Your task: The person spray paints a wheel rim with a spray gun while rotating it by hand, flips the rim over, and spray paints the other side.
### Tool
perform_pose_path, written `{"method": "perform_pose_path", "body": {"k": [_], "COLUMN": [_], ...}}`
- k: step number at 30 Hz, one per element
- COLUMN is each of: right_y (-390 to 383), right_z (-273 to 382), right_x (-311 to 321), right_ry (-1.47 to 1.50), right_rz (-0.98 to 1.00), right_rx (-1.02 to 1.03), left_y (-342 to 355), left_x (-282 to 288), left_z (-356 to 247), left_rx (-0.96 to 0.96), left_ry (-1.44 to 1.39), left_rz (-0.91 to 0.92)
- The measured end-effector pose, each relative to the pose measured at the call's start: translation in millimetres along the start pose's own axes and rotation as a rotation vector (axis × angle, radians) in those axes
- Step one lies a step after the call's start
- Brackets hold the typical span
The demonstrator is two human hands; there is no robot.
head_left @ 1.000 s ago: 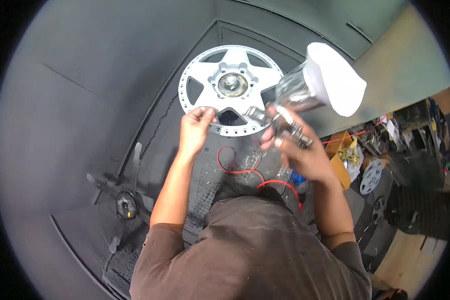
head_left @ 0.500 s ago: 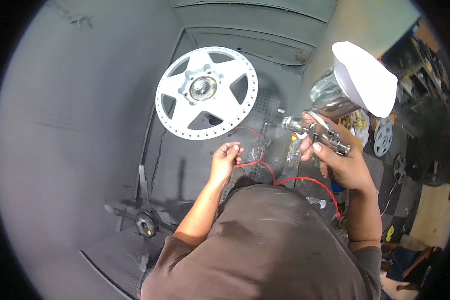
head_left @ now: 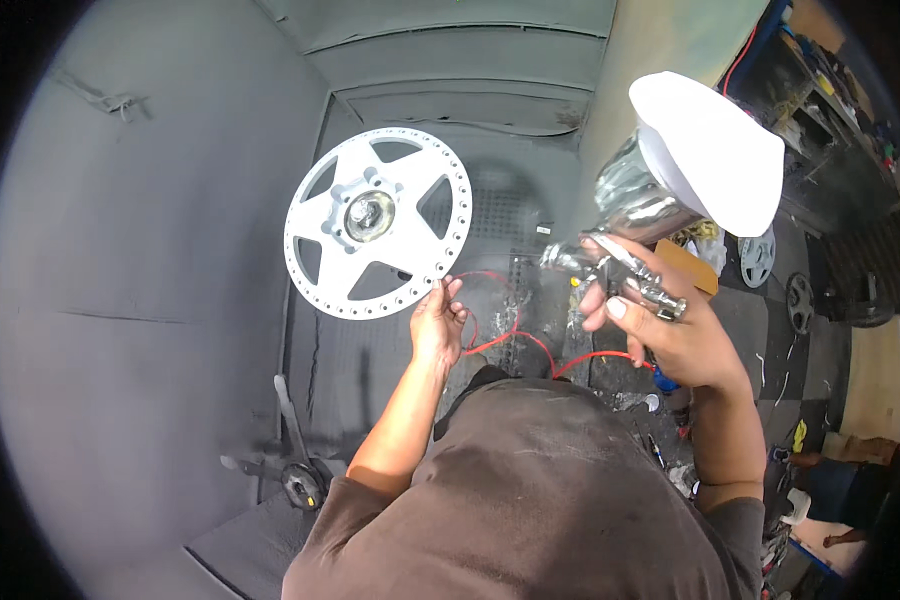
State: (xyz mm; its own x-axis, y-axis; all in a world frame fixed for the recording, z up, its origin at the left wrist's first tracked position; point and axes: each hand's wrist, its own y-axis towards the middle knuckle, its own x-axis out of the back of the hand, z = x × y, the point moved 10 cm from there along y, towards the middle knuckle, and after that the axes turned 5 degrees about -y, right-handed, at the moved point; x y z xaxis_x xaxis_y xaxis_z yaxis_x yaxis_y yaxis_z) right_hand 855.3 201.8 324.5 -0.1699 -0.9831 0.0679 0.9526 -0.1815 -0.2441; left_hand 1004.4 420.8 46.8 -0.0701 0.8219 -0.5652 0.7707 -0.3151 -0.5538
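A white five-spoke wheel face (head_left: pixel 340 220) with a ring of holes and a metallic centre stands out in front of me, left of middle. My left hand (head_left: pixel 438 315) grips its lower right edge with thumb and fingertips. In my right hand (head_left: pixel 685 335) is a chrome spray gun (head_left: pixel 632 278), its nozzle pointing left, toward the wheel. The gun carries a metal cup (head_left: pixel 625 195) on top, covered by a white cap or liner (head_left: pixel 715 150).
Grey booth walls (head_left: pixel 140 250) surround the wheel. A red hose (head_left: pixel 595 362) loops on the floor; a dark tool (head_left: pixel 300 485) lies lower left. At right are a cluttered shelf (head_left: pixel 830 120), cardboard (head_left: pixel 688 265), spare wheel pieces (head_left: pixel 757 260) and another person (head_left: pixel 845 490).
My left hand released the wheel's edge half a second ago and now touches it again. The wheel sits further left and lower in view. The spray gun moved right, then slightly back left.
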Motion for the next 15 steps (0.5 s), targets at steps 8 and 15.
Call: {"method": "perform_pose_path", "body": {"k": [8, 15], "right_y": [5, 2], "right_z": [2, 13], "right_x": [7, 11], "right_ry": [-0.056, -0.052], "right_rz": [-0.148, -0.236], "right_rx": [-0.005, 0.087], "left_y": [6, 7], "left_x": [0, 2], "left_z": [-1, -3], "left_rx": [0.008, -0.002], "left_ry": [0.019, 0.028], "left_rz": [0.037, 0.041]}}
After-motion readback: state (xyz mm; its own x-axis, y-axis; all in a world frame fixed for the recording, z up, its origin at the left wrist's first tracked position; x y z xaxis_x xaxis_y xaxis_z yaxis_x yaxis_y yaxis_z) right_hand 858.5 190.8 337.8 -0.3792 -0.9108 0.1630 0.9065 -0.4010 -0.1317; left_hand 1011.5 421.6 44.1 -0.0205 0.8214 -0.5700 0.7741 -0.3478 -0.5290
